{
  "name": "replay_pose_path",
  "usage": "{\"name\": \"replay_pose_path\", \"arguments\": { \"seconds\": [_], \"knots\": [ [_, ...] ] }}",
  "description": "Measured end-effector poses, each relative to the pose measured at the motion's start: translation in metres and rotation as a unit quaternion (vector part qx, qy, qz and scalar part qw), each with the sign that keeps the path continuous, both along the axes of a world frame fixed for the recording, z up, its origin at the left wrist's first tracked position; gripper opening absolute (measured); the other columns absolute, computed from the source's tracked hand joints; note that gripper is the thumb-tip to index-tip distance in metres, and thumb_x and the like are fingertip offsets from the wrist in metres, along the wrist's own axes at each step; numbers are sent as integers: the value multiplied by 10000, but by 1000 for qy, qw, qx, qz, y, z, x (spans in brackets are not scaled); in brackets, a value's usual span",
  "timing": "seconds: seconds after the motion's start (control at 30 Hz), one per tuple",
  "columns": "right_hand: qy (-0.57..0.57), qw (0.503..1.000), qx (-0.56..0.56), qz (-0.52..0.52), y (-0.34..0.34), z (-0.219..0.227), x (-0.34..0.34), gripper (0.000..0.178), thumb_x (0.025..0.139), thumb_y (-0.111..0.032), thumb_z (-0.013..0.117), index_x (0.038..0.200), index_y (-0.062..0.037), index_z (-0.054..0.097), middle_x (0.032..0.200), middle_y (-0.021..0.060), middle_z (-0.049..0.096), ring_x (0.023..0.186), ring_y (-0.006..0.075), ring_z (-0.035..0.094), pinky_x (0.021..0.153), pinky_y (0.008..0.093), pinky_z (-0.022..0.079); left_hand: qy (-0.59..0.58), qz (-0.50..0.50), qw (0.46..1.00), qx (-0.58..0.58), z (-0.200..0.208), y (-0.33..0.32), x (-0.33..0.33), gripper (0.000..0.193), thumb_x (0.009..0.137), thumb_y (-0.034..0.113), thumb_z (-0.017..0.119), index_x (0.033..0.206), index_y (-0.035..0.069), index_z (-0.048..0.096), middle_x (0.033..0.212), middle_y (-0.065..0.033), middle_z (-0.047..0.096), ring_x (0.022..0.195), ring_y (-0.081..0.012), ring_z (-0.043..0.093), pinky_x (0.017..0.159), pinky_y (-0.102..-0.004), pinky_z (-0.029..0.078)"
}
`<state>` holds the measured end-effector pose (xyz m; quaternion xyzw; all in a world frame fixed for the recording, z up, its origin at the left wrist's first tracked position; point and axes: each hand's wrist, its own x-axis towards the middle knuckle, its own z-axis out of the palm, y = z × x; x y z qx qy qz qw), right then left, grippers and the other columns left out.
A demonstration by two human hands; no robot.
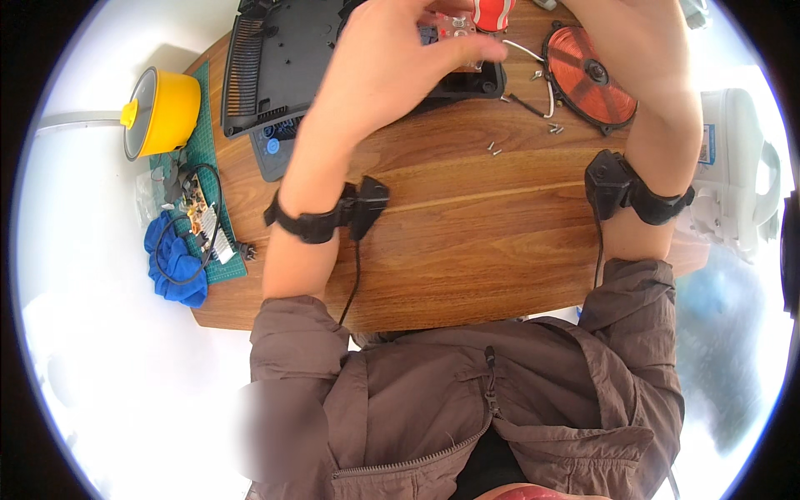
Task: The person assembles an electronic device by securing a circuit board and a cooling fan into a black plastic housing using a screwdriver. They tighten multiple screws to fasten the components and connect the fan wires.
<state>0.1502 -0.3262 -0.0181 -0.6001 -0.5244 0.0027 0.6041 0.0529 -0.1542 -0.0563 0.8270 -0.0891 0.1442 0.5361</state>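
Note:
At the top edge, my left hand [400, 58] curves around a small clear plastic case [457, 32] with red marks, its thumb lying across the case. Touching or just beyond that case is a red-and-white striped object [493, 13], partly cut off by the frame. Below both is a black plastic appliance housing [292, 67], lying open with its inside up. My right hand [621, 33] reaches past the upper edge, so its fingers are hidden. Beside it, under my forearm, lies a round copper coil [575, 71] on a black frame, with white and black leads.
Several loose screws [495, 150] lie on the wooden table [467, 242]. A blue-black tray [271, 150] shows under the housing. At left are a yellow pot [171, 112], a green cutting mat [204, 108], a circuit board [202, 218] and blue cloth [171, 258]. A white container [729, 158] stands at right.

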Motion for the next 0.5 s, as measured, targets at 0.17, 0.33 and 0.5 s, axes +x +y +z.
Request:
{"name": "replay_pose_path", "arguments": {
  "seconds": [0.17,0.33,0.5],
  "knots": [
    [-5,1000,14,-18,5,-5,0,363,1055,-41,553,1414,9,536,1177,121,650,1023,142,636,907,290,563,-75,49,934,345,-8,73,-18,461,804,286,865,1136,40,659,1059,-117,679,982,-307,651,855,-384,524],
    [-10,1000,-3,-24,7,2,-5,361,1042,-42,580,1398,5,553,1124,104,659,1017,142,645,905,291,570,111,65,887,444,-10,83,-49,432,808,322,836,1081,49,643,1008,-131,625,936,-339,638,812,-400,513],
    [-40,998,12,-50,10,-2,1,347,976,-57,698,1310,-1,622,1038,69,669,929,99,647,838,255,571,65,82,842,529,-30,78,-47,315,833,308,794,941,59,634,912,-133,594,851,-376,629,726,-442,510]
  ]
}}
